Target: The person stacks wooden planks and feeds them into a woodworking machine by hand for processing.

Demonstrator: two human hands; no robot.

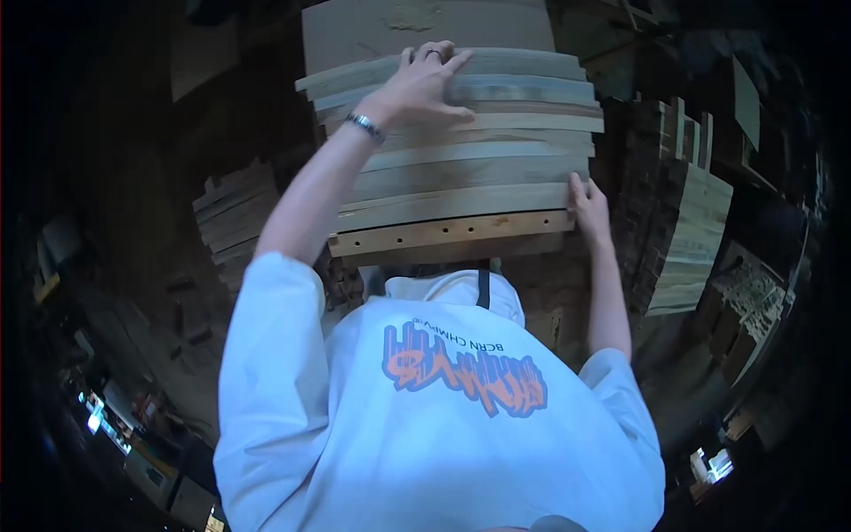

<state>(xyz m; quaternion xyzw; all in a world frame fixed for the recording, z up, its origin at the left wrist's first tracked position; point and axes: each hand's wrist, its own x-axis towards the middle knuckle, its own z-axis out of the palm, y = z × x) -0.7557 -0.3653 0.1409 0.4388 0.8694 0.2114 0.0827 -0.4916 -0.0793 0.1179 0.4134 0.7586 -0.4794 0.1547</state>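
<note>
I watch my left hand (424, 84) press flat and open on 1 stack of wooden slats (470, 151), my right hand (588, 206) gripping its end; squaring edges evenly seems wise.

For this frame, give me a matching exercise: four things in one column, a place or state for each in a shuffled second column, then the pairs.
Things:
1. left hand
2. right hand
3. drilled board
4. bracelet

Places or states:
A. lowest in the stack, row of small holes along it
B. flat on the upper planks, fingers spread
C. around the left wrist
D. at the stack's right edge, low down

Pairs: 1-B, 2-D, 3-A, 4-C
</note>
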